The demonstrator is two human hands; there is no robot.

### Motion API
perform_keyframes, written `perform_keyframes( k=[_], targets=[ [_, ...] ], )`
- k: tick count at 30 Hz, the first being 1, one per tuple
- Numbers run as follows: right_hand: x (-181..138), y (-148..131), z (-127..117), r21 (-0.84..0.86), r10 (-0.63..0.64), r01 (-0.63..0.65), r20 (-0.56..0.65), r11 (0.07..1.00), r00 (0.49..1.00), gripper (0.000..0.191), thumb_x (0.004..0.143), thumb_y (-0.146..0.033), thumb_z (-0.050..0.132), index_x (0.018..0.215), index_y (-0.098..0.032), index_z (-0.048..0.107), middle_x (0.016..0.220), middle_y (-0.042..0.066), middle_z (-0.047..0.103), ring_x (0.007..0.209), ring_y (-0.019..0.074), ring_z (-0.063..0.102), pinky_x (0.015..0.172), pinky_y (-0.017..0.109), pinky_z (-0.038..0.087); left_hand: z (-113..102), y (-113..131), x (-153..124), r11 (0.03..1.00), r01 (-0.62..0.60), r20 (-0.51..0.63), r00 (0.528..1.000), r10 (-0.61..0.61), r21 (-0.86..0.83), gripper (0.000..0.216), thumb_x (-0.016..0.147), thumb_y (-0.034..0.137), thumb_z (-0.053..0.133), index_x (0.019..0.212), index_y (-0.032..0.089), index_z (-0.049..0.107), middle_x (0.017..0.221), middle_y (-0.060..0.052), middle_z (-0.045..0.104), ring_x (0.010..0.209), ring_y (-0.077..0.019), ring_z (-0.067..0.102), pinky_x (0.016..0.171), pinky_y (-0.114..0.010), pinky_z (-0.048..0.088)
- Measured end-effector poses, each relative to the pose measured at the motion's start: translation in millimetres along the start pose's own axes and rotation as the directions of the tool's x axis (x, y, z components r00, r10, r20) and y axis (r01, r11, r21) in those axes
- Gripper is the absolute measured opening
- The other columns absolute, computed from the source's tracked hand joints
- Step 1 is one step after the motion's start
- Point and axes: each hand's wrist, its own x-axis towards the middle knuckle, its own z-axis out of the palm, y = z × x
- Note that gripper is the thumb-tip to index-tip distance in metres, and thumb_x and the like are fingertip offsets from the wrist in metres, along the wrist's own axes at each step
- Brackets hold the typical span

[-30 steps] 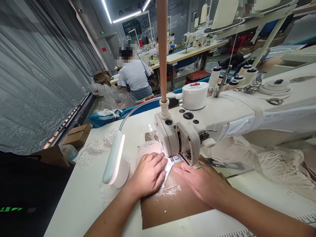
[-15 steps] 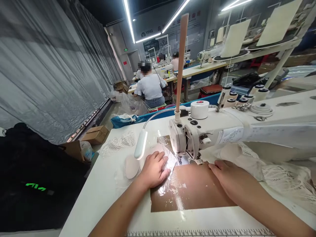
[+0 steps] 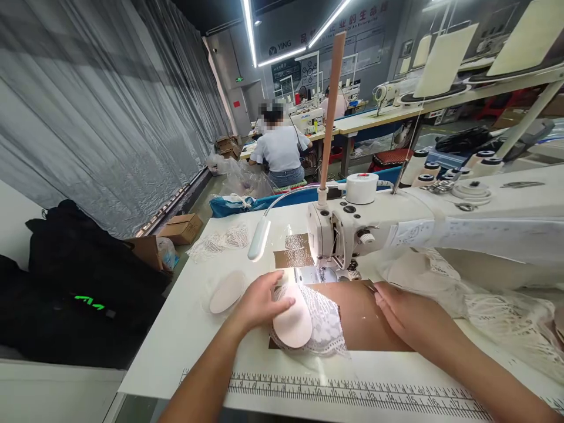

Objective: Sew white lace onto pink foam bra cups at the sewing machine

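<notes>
My left hand (image 3: 258,302) grips the edge of a pale oval pad with white lace (image 3: 308,322) attached, lying on a brown sheet (image 3: 356,320) in front of the needle. My right hand (image 3: 405,314) rests flat on the brown sheet's right side, fingers together and stretched towards the presser foot. The white sewing machine (image 3: 352,226) stands just behind both hands, its gooseneck lamp (image 3: 259,239) shining over the table. A second oval pad (image 3: 227,292) lies on the table to the left of my left hand.
More white lace (image 3: 484,305) is heaped under the machine arm at right, and a lace scrap (image 3: 220,239) lies at the table's far left. A ruler strip (image 3: 352,393) runs along the front edge. A black bag (image 3: 83,282) sits at left. Another person (image 3: 282,150) sits working at a machine ahead.
My left hand has drawn the pad and lace out from under the needle towards me. My right hand slid slightly back on the brown sheet. The camera view pulled back.
</notes>
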Motion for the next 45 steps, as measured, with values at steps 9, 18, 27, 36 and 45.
perform_keyframes(
  k=[9, 18, 27, 36, 45],
  targets=[
    [6.8, -45.6, -40.7, 0.542, -0.261, 0.203, 0.031, 0.816, 0.965, 0.024, 0.088, -0.037, 0.047, 0.098, -0.023, 0.063, 0.090, 0.004, 0.067, 0.080, 0.0216, 0.060, 0.066, 0.029, 0.043, 29.4, -1.5, 32.3, 0.937, 0.048, 0.352, 0.932, 0.083, -0.347, 0.044, 0.069, 0.035, 0.073, 0.104, 0.012, 0.059, 0.079, -0.001, 0.056, 0.069, -0.0118, 0.052, 0.062, -0.022, 0.041],
    [24.1, -69.6, -9.3, 0.690, -0.238, 0.168, 0.006, 0.704, 0.971, 0.029, 0.091, -0.035, 0.042, 0.069, -0.019, 0.052, 0.068, -0.001, 0.056, 0.065, 0.0149, 0.050, 0.057, 0.025, 0.036, 44.7, 1.6, 24.9, 0.908, -0.060, 0.217, 0.962, 0.163, -0.414, 0.037, 0.071, 0.037, 0.073, 0.097, 0.015, 0.057, 0.087, -0.002, 0.056, 0.076, -0.0126, 0.050, 0.068, -0.023, 0.040],
    [25.8, -51.0, -4.4, 0.788, -0.243, 0.171, -0.028, 0.592, 0.970, 0.039, 0.094, -0.047, 0.034, 0.107, -0.020, 0.059, 0.098, 0.006, 0.064, 0.087, 0.0207, 0.058, 0.080, 0.035, 0.045, 38.7, 3.6, 22.8, 0.839, 0.152, 0.364, 0.929, 0.058, -0.522, 0.037, 0.068, 0.045, 0.074, 0.078, 0.011, 0.065, 0.066, 0.001, 0.053, 0.058, -0.0087, 0.044, 0.053, -0.021, 0.033],
    [23.6, -53.2, -9.9, 0.850, -0.296, 0.077, 0.095, 0.522, 0.950, 0.025, 0.086, -0.040, 0.053, 0.098, -0.020, 0.062, 0.082, 0.002, 0.062, 0.073, 0.0161, 0.057, 0.063, 0.027, 0.045, 47.2, 1.7, 22.7, 0.776, 0.191, 0.348, 0.937, 0.039, -0.601, 0.038, 0.067, 0.045, 0.075, 0.079, 0.009, 0.071, 0.061, 0.000, 0.052, 0.056, -0.0079, 0.042, 0.052, -0.021, 0.030],
    [22.4, -65.8, -13.5, 0.863, -0.228, 0.077, 0.045, 0.499, 0.973, 0.026, 0.089, -0.040, 0.048, 0.082, -0.019, 0.063, 0.078, 0.002, 0.062, 0.074, 0.0168, 0.056, 0.064, 0.028, 0.043, 51.2, 2.6, 22.3, 0.801, 0.188, 0.342, 0.940, 0.022, -0.568, 0.038, 0.065, 0.046, 0.076, 0.064, 0.009, 0.067, 0.052, 0.004, 0.039, 0.051, -0.0055, 0.031, 0.048, -0.020, 0.022]
  ],
)
